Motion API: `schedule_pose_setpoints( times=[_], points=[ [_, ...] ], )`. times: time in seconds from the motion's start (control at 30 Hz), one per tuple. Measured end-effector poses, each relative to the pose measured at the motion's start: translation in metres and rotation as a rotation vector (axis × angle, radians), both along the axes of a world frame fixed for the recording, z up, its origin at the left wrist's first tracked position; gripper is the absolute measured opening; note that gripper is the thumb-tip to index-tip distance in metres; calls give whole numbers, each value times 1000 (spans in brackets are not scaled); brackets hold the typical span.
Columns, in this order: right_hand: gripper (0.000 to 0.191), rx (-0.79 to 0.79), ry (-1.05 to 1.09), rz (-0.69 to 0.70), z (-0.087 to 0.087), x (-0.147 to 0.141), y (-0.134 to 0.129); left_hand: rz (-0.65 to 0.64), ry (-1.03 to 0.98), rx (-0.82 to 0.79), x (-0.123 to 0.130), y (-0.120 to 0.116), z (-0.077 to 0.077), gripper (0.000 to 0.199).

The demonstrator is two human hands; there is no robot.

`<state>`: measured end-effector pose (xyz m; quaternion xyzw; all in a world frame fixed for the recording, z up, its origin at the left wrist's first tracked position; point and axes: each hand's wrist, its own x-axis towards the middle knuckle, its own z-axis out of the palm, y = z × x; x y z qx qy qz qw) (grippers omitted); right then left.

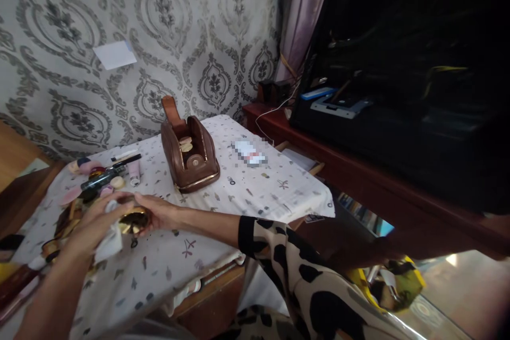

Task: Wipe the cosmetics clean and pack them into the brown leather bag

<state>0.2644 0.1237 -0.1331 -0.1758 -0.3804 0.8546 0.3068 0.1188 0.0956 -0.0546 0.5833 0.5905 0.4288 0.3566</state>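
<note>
Nearer than the brown bag (199, 176), the right hand (155, 212), its grip curled round the slick gold case (134, 221), could drop it if the left hand (92, 219), pinching white tissue (109, 244), pushes.

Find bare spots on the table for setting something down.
Free: tablecloth between brown bag, pixelated item and right corner; near strip between right forearm and front edge. Crowded: left side, cosmetics packed around left hand, which holds white tissue; right hand, with gold round item, is beside them.
</note>
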Motion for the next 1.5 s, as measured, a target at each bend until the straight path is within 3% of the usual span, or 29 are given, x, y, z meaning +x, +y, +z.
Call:
schedule_pose_setpoints(
  times=[0.13,0.3,0.4,0.6,0.73,0.87,1.0,1.3,1.5],
  points=[
    [50,-66,-12,8,-10,24,-2,-185,109,-30,24,6,-17,45],
    [47,-37,-45,66,-22,29,-3,-132,252,113,34,21,-22,43],
    [42,1,-38,66,-25,24,-4,-142,243,110,35,28,-22,45],
    [36,-46,42,6,-22,26,-4,6,-194,31,42,36,-39,45],
    [30,-116,113,-87,-16,31,-3,12,-440,-25,46,29,-52,45],
    [21,-172,196,-189,-10,34,-2,30,-534,-87,50,21,-58,48],
    [17,-238,227,-232,-3,37,-3,57,-508,-34,52,22,-64,53],
    [23,-338,308,-326,-3,39,-4,84,-362,94,31,35,-78,33],
    [18,-277,269,-354,-7,34,-5,216,-427,427,27,31,-72,29]
  ],
)
